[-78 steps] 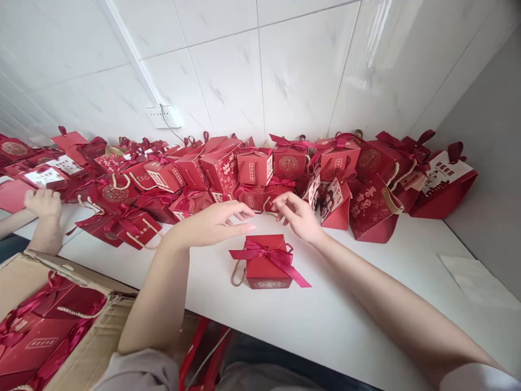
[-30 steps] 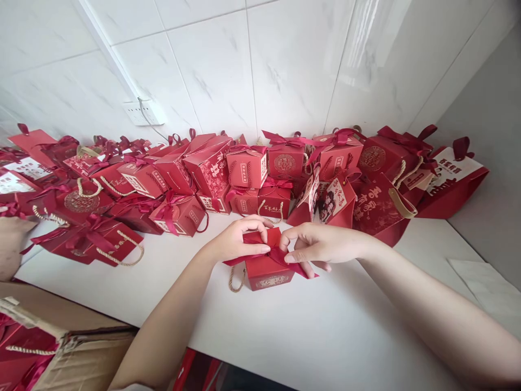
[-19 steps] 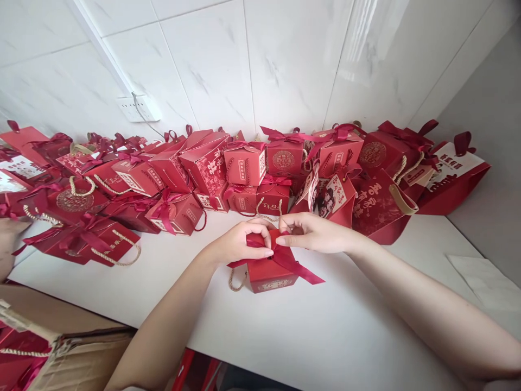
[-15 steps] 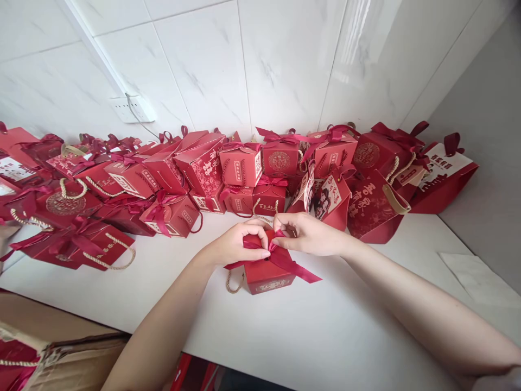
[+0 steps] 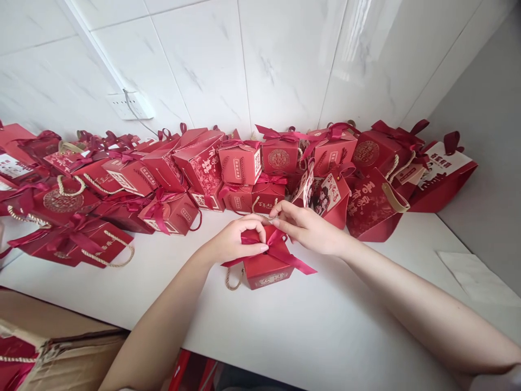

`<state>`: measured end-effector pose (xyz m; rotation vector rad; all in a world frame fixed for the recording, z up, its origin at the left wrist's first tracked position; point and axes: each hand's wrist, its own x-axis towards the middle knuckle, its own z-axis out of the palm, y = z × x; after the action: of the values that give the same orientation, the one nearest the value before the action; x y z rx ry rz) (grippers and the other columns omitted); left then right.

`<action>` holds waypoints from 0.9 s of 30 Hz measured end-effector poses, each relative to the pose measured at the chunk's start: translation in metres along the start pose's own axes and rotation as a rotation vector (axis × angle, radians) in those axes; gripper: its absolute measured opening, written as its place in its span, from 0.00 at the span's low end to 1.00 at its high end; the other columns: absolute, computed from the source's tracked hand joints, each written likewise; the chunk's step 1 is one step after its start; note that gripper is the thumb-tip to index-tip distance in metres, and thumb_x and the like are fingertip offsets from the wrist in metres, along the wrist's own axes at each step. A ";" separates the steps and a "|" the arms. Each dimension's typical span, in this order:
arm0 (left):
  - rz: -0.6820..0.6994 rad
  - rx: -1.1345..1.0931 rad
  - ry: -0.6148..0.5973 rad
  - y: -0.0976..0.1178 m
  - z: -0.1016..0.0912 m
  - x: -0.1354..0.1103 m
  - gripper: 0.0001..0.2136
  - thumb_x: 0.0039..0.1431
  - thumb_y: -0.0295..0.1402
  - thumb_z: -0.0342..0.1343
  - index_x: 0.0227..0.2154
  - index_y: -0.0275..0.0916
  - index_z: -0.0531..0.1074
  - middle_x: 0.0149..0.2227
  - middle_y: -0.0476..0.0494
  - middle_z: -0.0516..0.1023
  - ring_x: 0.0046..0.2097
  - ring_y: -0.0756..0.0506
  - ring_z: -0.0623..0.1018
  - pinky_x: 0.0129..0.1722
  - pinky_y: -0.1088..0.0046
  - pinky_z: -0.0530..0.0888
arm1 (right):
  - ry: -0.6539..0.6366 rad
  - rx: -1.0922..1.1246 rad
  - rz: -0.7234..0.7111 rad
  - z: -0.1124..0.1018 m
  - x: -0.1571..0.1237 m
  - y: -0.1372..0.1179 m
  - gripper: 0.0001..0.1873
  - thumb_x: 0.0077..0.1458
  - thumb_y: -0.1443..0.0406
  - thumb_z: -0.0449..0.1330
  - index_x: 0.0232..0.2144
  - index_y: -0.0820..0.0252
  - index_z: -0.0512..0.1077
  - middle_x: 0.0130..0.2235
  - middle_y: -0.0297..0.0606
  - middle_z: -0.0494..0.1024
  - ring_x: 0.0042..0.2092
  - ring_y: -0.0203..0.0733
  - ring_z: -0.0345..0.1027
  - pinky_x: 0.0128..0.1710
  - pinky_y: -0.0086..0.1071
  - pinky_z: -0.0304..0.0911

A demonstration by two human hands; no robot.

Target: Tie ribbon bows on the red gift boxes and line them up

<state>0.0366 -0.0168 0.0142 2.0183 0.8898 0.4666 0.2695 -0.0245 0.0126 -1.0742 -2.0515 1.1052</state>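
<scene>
A small red gift box (image 5: 268, 266) with gold print sits on the white table in front of me, with a dark red ribbon (image 5: 295, 262) tied across its top. My left hand (image 5: 240, 239) pinches the ribbon at its knot between thumb and forefinger. Above the box's far right corner is my right hand (image 5: 303, 225), thumb and forefinger curled close together near the far rope handle. Whatever lies between those right fingertips is too small to make out. The near-side rope handle (image 5: 234, 279) hangs at the box's left.
Many red gift boxes, one a ribbon-tied box (image 5: 171, 212), crowd the table's back along the tiled wall (image 5: 285, 65). A cardboard carton (image 5: 77, 358) stands below the front edge at left. White paper (image 5: 476, 277) lies at right. Part of another person's hand (image 5: 1, 233) shows at far left.
My right hand has moved slightly up and left, off the ribbon loop it was pinching. My left hand keeps its pinch at the knot.
</scene>
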 end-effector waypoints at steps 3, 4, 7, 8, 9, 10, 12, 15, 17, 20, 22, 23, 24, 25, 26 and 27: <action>0.026 0.000 0.005 0.000 -0.001 0.000 0.07 0.56 0.37 0.62 0.32 0.39 0.74 0.52 0.43 0.73 0.61 0.40 0.69 0.62 0.63 0.63 | -0.090 0.114 0.025 -0.005 -0.002 -0.004 0.12 0.64 0.53 0.56 0.42 0.54 0.67 0.29 0.28 0.68 0.27 0.34 0.64 0.28 0.29 0.63; 0.034 -0.004 0.001 0.000 -0.002 0.000 0.07 0.56 0.37 0.62 0.32 0.39 0.74 0.52 0.43 0.73 0.60 0.40 0.69 0.62 0.63 0.64 | -0.136 0.168 0.030 -0.007 -0.002 -0.004 0.13 0.62 0.54 0.58 0.42 0.54 0.67 0.30 0.28 0.69 0.27 0.33 0.65 0.27 0.29 0.64; 0.043 -0.021 -0.009 0.000 -0.002 0.000 0.07 0.57 0.36 0.62 0.32 0.39 0.74 0.53 0.43 0.73 0.59 0.41 0.70 0.61 0.63 0.64 | -0.216 0.300 0.040 -0.010 -0.001 -0.001 0.14 0.58 0.59 0.64 0.43 0.56 0.67 0.32 0.29 0.70 0.27 0.32 0.65 0.26 0.27 0.62; 0.038 -0.025 -0.012 0.000 -0.002 0.000 0.07 0.57 0.36 0.62 0.32 0.39 0.74 0.54 0.43 0.72 0.59 0.41 0.70 0.61 0.63 0.64 | -0.213 0.330 0.038 -0.010 0.000 0.000 0.13 0.57 0.60 0.64 0.42 0.57 0.68 0.33 0.30 0.70 0.27 0.31 0.65 0.24 0.26 0.61; 0.033 -0.025 -0.012 0.000 -0.002 0.000 0.07 0.57 0.36 0.62 0.31 0.39 0.74 0.55 0.43 0.72 0.59 0.41 0.70 0.62 0.63 0.64 | -0.200 0.352 0.032 -0.009 0.001 0.002 0.13 0.58 0.61 0.64 0.43 0.57 0.68 0.33 0.30 0.70 0.27 0.31 0.63 0.23 0.25 0.58; 0.027 -0.024 -0.011 0.000 -0.001 0.000 0.07 0.57 0.36 0.63 0.31 0.39 0.75 0.55 0.43 0.71 0.59 0.41 0.71 0.62 0.63 0.64 | -0.180 0.363 0.022 -0.008 0.002 0.003 0.12 0.58 0.61 0.63 0.43 0.58 0.68 0.33 0.31 0.71 0.27 0.31 0.62 0.22 0.25 0.57; 0.020 -0.014 -0.010 0.000 -0.001 0.000 0.07 0.57 0.37 0.63 0.30 0.39 0.75 0.55 0.42 0.71 0.58 0.41 0.71 0.61 0.63 0.65 | -0.122 0.358 -0.024 -0.003 0.004 0.006 0.11 0.59 0.62 0.62 0.43 0.58 0.68 0.34 0.31 0.71 0.29 0.32 0.62 0.25 0.26 0.58; 0.037 0.018 -0.035 0.001 -0.006 -0.003 0.07 0.56 0.37 0.63 0.32 0.39 0.75 0.55 0.42 0.71 0.60 0.40 0.71 0.62 0.62 0.65 | -0.009 0.275 -0.093 0.005 0.006 0.010 0.08 0.59 0.63 0.61 0.41 0.58 0.70 0.34 0.32 0.71 0.34 0.35 0.65 0.33 0.29 0.62; 0.070 0.012 -0.051 0.000 -0.013 -0.006 0.06 0.57 0.35 0.62 0.36 0.40 0.75 0.56 0.41 0.71 0.62 0.40 0.69 0.63 0.61 0.64 | 0.037 0.213 -0.110 0.009 0.007 0.014 0.07 0.59 0.63 0.61 0.40 0.58 0.70 0.34 0.33 0.71 0.35 0.36 0.65 0.35 0.31 0.62; 0.119 -0.056 -0.071 -0.002 -0.028 -0.012 0.09 0.59 0.32 0.59 0.43 0.41 0.72 0.60 0.39 0.68 0.63 0.39 0.68 0.63 0.57 0.65 | 0.042 0.162 -0.105 0.012 0.009 0.019 0.07 0.59 0.63 0.61 0.40 0.56 0.69 0.34 0.32 0.71 0.34 0.37 0.66 0.34 0.32 0.63; 0.112 -0.056 -0.111 -0.004 -0.035 -0.015 0.10 0.59 0.31 0.58 0.44 0.41 0.71 0.62 0.39 0.66 0.65 0.39 0.66 0.63 0.56 0.65 | 0.040 0.141 -0.096 0.012 0.009 0.021 0.08 0.59 0.62 0.61 0.40 0.55 0.69 0.34 0.32 0.71 0.34 0.38 0.66 0.34 0.32 0.63; 0.095 -0.033 -0.131 -0.005 -0.038 -0.016 0.10 0.59 0.32 0.59 0.44 0.42 0.71 0.62 0.40 0.66 0.66 0.38 0.65 0.63 0.55 0.65 | 0.041 0.132 -0.091 0.012 0.009 0.021 0.08 0.59 0.62 0.61 0.40 0.55 0.69 0.34 0.32 0.71 0.34 0.38 0.66 0.34 0.32 0.64; 0.074 -0.003 -0.145 -0.006 -0.039 -0.016 0.10 0.58 0.32 0.59 0.43 0.41 0.72 0.63 0.40 0.66 0.66 0.38 0.64 0.63 0.55 0.65 | 0.042 0.124 -0.087 0.012 0.009 0.021 0.08 0.59 0.62 0.61 0.40 0.55 0.69 0.34 0.33 0.71 0.35 0.38 0.67 0.35 0.32 0.64; 0.053 0.023 -0.152 -0.007 -0.040 -0.016 0.09 0.58 0.33 0.60 0.41 0.41 0.72 0.63 0.40 0.66 0.66 0.38 0.64 0.63 0.56 0.64 | 0.042 0.116 -0.084 0.012 0.009 0.020 0.07 0.59 0.61 0.60 0.40 0.55 0.69 0.35 0.33 0.72 0.35 0.38 0.67 0.35 0.33 0.64; 0.037 0.042 -0.154 -0.008 -0.040 -0.015 0.08 0.57 0.33 0.61 0.39 0.41 0.73 0.62 0.40 0.66 0.66 0.37 0.64 0.63 0.56 0.64 | 0.039 0.109 -0.083 0.012 0.009 0.020 0.07 0.59 0.61 0.60 0.40 0.55 0.69 0.35 0.33 0.72 0.35 0.39 0.67 0.36 0.33 0.64; 0.028 0.049 -0.150 -0.008 -0.039 -0.015 0.07 0.57 0.34 0.61 0.37 0.40 0.74 0.62 0.40 0.67 0.66 0.37 0.64 0.64 0.56 0.64 | 0.035 0.101 -0.083 0.011 0.008 0.019 0.07 0.59 0.61 0.60 0.40 0.55 0.69 0.36 0.34 0.73 0.35 0.39 0.67 0.36 0.33 0.64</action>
<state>-0.0004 -0.0028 0.0293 2.0827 0.7891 0.3058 0.2638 -0.0155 -0.0085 -0.9442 -1.9727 1.1282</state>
